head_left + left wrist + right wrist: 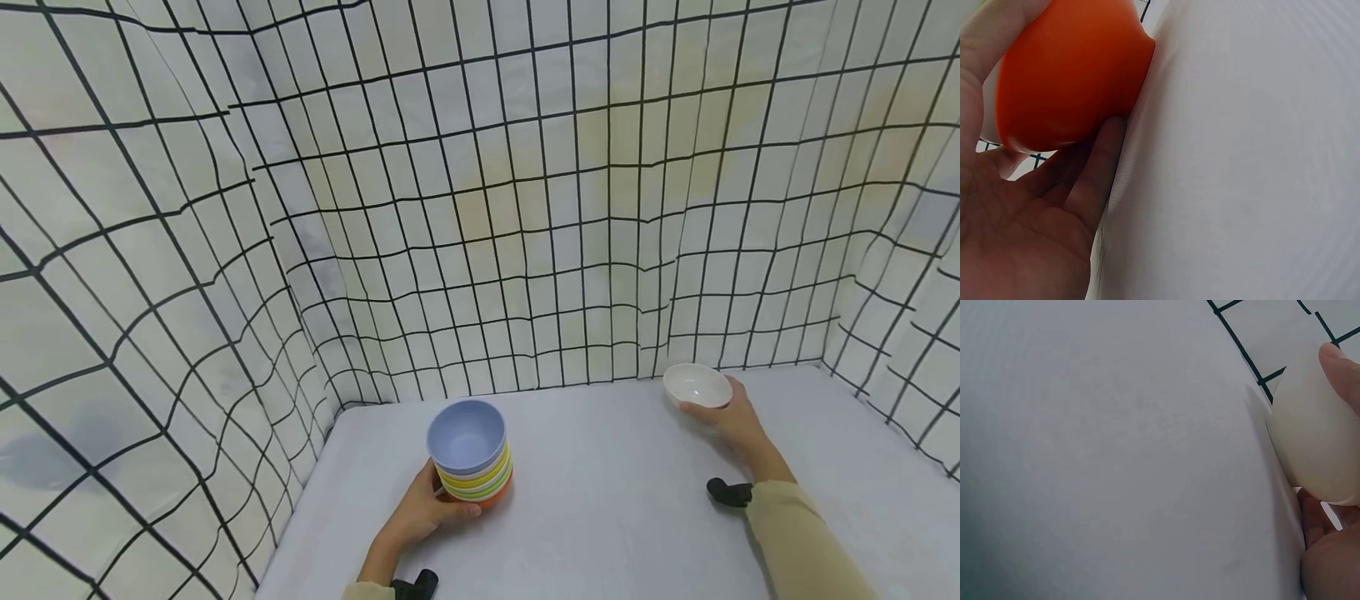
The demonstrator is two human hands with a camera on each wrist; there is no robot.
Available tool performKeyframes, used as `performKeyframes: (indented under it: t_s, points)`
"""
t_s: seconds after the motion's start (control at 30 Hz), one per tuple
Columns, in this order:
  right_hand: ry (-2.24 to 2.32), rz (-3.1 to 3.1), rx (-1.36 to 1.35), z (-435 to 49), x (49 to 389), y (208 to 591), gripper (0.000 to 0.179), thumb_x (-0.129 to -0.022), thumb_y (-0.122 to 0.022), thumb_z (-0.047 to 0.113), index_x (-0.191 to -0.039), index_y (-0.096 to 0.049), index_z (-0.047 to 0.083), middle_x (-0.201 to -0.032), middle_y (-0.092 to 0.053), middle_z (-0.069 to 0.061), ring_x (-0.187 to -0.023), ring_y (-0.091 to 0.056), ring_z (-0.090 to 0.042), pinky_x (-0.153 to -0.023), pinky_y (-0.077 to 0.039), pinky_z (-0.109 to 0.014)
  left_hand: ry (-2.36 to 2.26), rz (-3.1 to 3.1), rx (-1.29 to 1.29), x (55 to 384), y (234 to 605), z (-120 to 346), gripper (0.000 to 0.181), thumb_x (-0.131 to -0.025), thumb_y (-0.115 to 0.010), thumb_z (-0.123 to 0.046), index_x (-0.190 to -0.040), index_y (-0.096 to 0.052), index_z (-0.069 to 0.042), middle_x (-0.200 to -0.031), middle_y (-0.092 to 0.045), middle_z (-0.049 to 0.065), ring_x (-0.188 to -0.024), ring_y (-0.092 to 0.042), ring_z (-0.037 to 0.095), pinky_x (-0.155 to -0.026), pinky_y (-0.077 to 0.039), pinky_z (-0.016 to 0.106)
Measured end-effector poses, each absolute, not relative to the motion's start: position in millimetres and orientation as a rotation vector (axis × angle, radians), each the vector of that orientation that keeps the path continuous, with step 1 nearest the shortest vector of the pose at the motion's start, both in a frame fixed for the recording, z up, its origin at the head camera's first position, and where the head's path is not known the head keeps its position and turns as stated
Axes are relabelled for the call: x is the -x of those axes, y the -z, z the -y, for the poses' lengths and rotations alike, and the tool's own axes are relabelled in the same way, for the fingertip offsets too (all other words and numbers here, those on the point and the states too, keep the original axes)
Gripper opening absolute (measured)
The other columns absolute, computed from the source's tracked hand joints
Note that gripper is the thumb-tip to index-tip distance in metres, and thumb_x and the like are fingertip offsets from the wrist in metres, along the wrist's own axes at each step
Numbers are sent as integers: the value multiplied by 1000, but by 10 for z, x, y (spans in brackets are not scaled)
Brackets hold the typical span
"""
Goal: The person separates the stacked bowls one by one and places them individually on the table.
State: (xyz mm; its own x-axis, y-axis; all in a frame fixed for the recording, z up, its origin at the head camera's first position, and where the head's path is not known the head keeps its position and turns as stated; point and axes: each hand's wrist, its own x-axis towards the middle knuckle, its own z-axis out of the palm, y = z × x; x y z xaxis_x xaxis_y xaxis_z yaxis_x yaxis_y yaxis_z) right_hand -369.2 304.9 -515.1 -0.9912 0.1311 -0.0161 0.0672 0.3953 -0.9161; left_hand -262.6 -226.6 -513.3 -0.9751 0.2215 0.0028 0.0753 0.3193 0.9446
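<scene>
White bowl, mouth up, is held between thumb and fingers of the right hand, near the table's far edge. The bowl stack stands well apart, leftward and nearer the person; the left hand's fingers curve round its orange base. White bowl's table contact: cannot tell.

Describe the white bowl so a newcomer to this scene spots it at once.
On the white table, look to the far right, near the black grid at the back. There the right hand holds the white bowl. It is the single bowl apart from the multicoloured stack of bowls in the left hand.
</scene>
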Motion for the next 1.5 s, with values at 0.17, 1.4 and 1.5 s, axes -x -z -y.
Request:
performKeyframes:
  t_s: [0.17,1.4,1.5]
  points:
    - [-1679,2564,188,-3095,3732,5184,128,-82,-84,47,-162,4,0,-163,-15,-36,-148,-22,-56,-121,-26,-70,-1745,-2438,-279,2624,5147,2260,104,-70,-95,-21,-155,-35,-19,-151,-52,8,-143,-47,37,-121,-36,59]
    - [-1719,2513,299,-3010,3690,5172,128,-85,-82,47,-162,10,4,-166,-8,-33,-152,-17,-54,-125,-21,-67,-1720,-2468,-305,2627,5148,2284,104,-69,-96,-26,-154,-37,-18,-150,-54,8,-143,-47,37,-121,-35,62]
    - [-1724,2514,321,-3037,3647,5185,129,-87,-78,52,-161,15,4,-168,-1,-32,-153,-16,-53,-125,-20,-67,-1728,-2461,-309,2626,5154,2281,105,-69,-96,-25,-155,-36,-19,-151,-53,8,-144,-46,37,-122,-34,62]
